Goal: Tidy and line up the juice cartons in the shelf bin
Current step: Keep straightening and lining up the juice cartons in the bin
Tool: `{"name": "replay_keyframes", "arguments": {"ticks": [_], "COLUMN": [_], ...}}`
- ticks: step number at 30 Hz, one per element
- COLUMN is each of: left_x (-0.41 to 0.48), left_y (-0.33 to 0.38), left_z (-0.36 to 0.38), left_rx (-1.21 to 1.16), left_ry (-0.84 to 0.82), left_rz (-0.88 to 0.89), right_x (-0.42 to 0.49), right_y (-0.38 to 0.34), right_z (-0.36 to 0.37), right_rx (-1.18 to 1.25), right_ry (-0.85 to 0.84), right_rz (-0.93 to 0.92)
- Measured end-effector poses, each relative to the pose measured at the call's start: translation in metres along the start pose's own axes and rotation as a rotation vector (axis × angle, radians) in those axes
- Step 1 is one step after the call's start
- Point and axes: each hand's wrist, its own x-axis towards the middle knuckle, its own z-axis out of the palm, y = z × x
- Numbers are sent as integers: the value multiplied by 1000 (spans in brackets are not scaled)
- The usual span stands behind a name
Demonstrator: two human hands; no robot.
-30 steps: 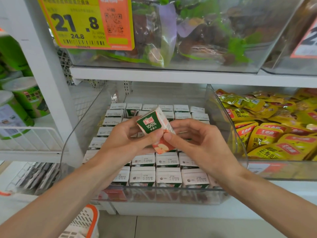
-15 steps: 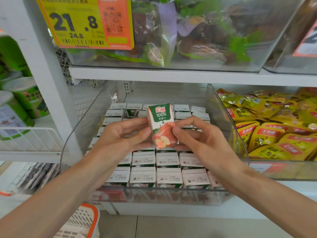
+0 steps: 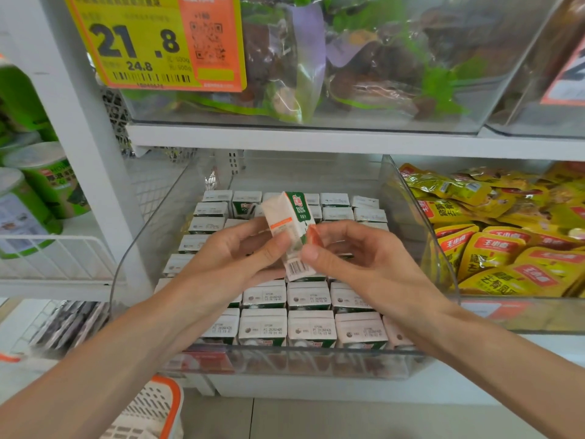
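A small green and white juice carton [image 3: 292, 228] stands upright in the air above the clear shelf bin [image 3: 285, 365]. My left hand [image 3: 231, 258] grips it from the left with thumb and fingers. My right hand [image 3: 354, 261] pinches its lower right edge. The carton's white side panel and barcode face me. Below, several rows of the same cartons [image 3: 310, 327] stand upright in the bin, white tops up. One carton [image 3: 245, 204] near the back left shows its green face. My hands hide the middle rows.
A clear bin of yellow snack packets [image 3: 506, 232] adjoins on the right. The shelf above carries a clear bin [image 3: 364, 115] with bagged goods and a yellow price tag [image 3: 152, 42]. Green tubs [image 3: 38, 185] stand on the left shelf. An orange-rimmed basket [image 3: 152, 410] sits below.
The carton has turned in my hands: first tilted, then upright with its apple front facing me, now rotated so its white side and barcode face me. Both hands stayed above the bin.
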Motion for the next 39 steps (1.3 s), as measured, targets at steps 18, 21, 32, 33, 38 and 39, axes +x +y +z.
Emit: {"name": "replay_keyframes", "arguments": {"ticks": [18, 21, 32, 33, 38, 39], "left_x": [-2, -1, -3, -3, -4, -5], "left_y": [7, 6, 8, 8, 8, 8], "left_z": [7, 9, 8, 7, 9, 10], "left_rx": [-48, -10, 312, 329, 446, 457], "left_ry": [152, 154, 117, 99, 68, 73], "left_rz": [25, 34, 289, 306, 345, 351], "right_x": [-1, -2, -2, -1, -1, 0], "right_y": [-1, 1, 7, 8, 9, 9], "right_z": [1, 2, 0, -1, 1, 1], "right_rx": [-42, -109, -225, -239, -261, -261], "right_ry": [20, 23, 58, 62, 83, 85], "right_rz": [-57, -96, -301, -325, -400, -417]}}
